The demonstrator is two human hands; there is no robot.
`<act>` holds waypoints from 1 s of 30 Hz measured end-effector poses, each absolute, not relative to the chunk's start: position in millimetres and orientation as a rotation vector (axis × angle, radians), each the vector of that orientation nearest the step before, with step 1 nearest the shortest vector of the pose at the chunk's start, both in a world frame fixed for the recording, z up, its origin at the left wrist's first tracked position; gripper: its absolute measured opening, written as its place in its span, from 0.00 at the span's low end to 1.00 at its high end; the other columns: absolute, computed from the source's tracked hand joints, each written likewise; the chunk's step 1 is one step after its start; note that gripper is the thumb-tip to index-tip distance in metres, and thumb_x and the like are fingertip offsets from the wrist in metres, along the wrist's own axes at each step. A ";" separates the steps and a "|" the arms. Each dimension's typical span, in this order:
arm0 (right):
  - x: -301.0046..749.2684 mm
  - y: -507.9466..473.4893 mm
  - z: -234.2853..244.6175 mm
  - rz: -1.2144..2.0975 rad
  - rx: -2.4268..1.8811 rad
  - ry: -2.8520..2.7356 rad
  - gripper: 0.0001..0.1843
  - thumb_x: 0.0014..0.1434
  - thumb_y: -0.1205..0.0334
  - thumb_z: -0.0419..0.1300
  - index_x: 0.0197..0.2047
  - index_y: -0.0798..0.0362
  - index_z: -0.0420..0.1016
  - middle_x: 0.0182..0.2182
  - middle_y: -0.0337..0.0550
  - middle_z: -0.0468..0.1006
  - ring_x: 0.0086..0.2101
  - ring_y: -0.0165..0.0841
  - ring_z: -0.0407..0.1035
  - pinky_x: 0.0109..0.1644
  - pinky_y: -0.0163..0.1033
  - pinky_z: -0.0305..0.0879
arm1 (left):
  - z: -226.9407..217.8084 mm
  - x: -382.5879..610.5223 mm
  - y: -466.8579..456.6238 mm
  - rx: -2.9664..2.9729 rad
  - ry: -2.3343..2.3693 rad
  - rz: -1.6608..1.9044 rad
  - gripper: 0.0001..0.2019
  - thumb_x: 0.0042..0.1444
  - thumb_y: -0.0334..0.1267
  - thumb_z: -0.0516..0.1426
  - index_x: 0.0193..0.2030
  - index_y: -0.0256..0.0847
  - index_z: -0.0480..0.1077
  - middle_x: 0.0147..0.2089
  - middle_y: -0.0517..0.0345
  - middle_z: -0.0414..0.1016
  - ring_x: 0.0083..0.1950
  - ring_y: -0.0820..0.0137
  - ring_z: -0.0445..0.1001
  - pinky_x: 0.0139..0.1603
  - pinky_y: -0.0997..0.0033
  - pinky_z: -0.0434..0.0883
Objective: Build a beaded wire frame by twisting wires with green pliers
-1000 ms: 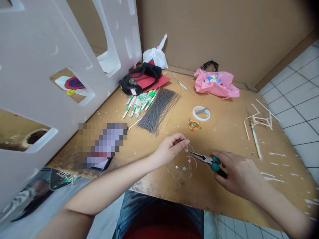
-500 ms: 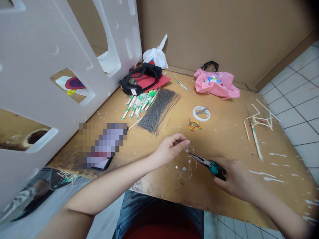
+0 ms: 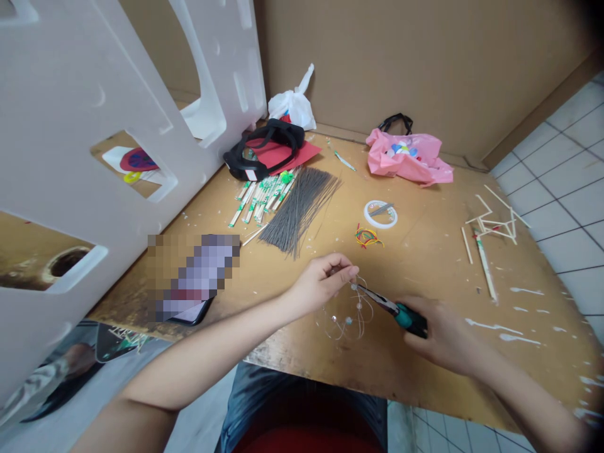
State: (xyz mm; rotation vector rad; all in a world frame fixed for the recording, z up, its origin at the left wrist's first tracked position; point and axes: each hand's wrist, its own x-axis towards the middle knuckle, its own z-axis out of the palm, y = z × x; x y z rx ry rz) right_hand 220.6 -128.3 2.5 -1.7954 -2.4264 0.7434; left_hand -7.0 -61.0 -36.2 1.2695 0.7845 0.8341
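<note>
Your left hand [image 3: 325, 282], a little below the centre of the frame, is pinching the upper part of the thin clear beaded strand [image 3: 348, 321] between the thumb and the forefinger; these two fingertips are pressed together. The loops of the strand hang below these fingers, with several small beads on them. Your right hand [image 3: 443, 333], in the lower right of the frame, is closed around the handles of the pliers [image 3: 409, 319]; it is somewhat blurred. The narrow tip of the pliers points to the left and is at a bead just below your left fingertips, but I cannot tell whether it grips the strand. Above both hands, on the table [image 3: 425, 251], lie the coloured ties [image 3: 370, 237] and, right of centre, the white ring [image 3: 367, 214]
</note>
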 end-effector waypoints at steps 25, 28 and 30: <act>227.7 -130.2 -3.7 0.655 -1.796 -2.455 0.12 0.43 0.69 0.55 0.34 0.50 0.71 0.28 0.40 0.75 0.27 0.31 0.67 0.30 0.34 0.57 | -40.2 -10.4 -58.3 1.271 0.690 0.737 0.18 0.56 0.53 0.54 0.32 0.36 0.64 0.20 0.69 0.55 0.19 0.82 0.53 0.20 0.79 0.51; 230.4 -129.0 -1.5 0.653 -1.762 -2.481 0.15 0.43 0.70 0.55 0.36 0.50 0.71 0.30 0.40 0.76 0.29 0.32 0.68 0.31 0.34 0.59 | -40.1 -10.9 -58.5 1.287 0.687 0.713 0.18 0.57 0.52 0.54 0.32 0.36 0.65 0.20 0.68 0.56 0.19 0.81 0.53 0.20 0.79 0.52; 231.5 -127.1 0.0 0.687 -1.735 -2.490 0.17 0.43 0.70 0.55 0.38 0.50 0.72 0.31 0.40 0.76 0.29 0.32 0.68 0.32 0.34 0.60 | -39.4 -11.4 -58.7 1.287 0.680 0.700 0.18 0.57 0.53 0.54 0.32 0.36 0.65 0.19 0.69 0.55 0.19 0.81 0.53 0.20 0.79 0.52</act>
